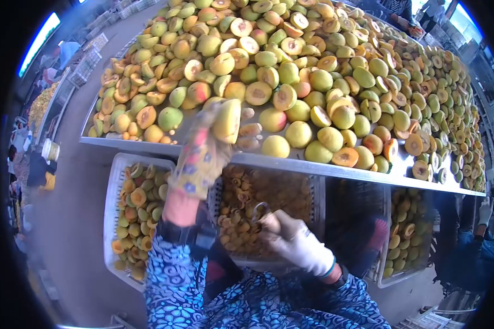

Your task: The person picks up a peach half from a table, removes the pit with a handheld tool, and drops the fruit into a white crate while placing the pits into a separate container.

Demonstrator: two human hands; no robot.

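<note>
A fruit heap [313, 82] covers much of the metal counter [313, 166]; crates [111, 219] stand below on grey floor [82, 181]. The left hand [206, 151] grips one fruit [227, 122] over the counter's near edge; the right hand [302, 245] clasps a hooked tool [270, 222].

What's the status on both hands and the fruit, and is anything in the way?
Left hand holding fruit by table's near edge. Right hand gripping curved metal tool over crate. Nothing plainly blocking between hands.
</note>
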